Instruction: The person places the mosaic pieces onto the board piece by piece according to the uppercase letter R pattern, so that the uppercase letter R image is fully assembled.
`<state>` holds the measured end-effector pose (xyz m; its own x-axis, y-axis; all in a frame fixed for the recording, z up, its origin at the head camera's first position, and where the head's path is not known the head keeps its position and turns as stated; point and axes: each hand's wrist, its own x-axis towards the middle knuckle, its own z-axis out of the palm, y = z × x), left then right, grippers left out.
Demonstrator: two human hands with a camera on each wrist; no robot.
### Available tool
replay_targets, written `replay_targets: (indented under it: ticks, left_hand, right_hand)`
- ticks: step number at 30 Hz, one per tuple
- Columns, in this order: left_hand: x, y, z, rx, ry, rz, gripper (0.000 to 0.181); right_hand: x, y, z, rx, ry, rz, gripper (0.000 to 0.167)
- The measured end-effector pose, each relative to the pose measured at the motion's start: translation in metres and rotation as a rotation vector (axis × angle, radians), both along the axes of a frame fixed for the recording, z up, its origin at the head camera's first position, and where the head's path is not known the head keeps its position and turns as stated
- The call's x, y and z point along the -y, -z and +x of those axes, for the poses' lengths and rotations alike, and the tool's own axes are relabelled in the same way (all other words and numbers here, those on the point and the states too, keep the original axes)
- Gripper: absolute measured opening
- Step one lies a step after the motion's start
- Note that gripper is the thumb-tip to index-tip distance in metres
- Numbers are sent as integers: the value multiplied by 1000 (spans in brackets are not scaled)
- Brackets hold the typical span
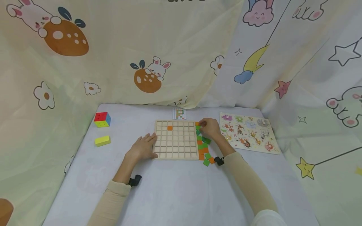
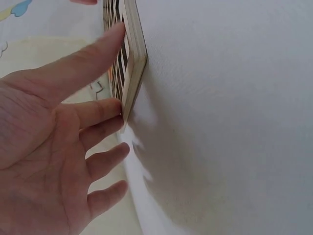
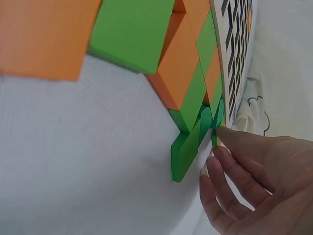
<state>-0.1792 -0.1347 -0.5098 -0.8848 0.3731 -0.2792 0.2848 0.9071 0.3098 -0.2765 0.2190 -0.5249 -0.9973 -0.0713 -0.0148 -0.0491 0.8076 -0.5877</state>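
A wooden grid board (image 1: 182, 143) lies flat on the white table, with one orange tile (image 1: 170, 128) in a cell of its upper rows. My left hand (image 1: 142, 147) rests at the board's left edge, thumb apart from the extended fingers; the left wrist view shows its thumb (image 2: 93, 58) and fingertips touching the rim. Along the right edge lie several orange and green tiles (image 1: 205, 146), some overlapping. At the far end of them, my right hand (image 1: 210, 129) pinches a small green tile (image 3: 214, 139) between thumb and forefinger, partly hidden by the fingertips.
A small card with a coloured grid pattern (image 1: 179, 113) lies behind the board. Off to the left are a coloured puzzle cube (image 1: 102, 120) and a yellow block (image 1: 103, 141). An animal puzzle board (image 1: 258, 148) lies on the right. Printed cloth (image 1: 113, 69) hangs behind the table.
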Motion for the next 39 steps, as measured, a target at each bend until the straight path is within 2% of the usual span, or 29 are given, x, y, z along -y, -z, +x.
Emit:
replay_targets:
  ticks: [6, 16, 26, 33, 39]
  left_hand:
    - [1, -1, 2, -3, 4, 5, 108]
    - [1, -3, 2, 6, 4, 12, 108]
    - [0, -2, 3, 2, 12, 9, 108]
    - [0, 1, 3, -19, 11, 3, 108]
    - [-1, 1, 2, -16, 1, 3, 109]
  right_hand:
    - [2, 0, 1, -19, -7, -15, 26]
    - [1, -1, 0, -11, 30, -54, 28]
    - [-1, -10, -2, -18, -29, -116, 28]
    - [9, -19, -6, -37, -56, -186, 27]
    - [23, -17, -9, -27, -103, -238, 28]
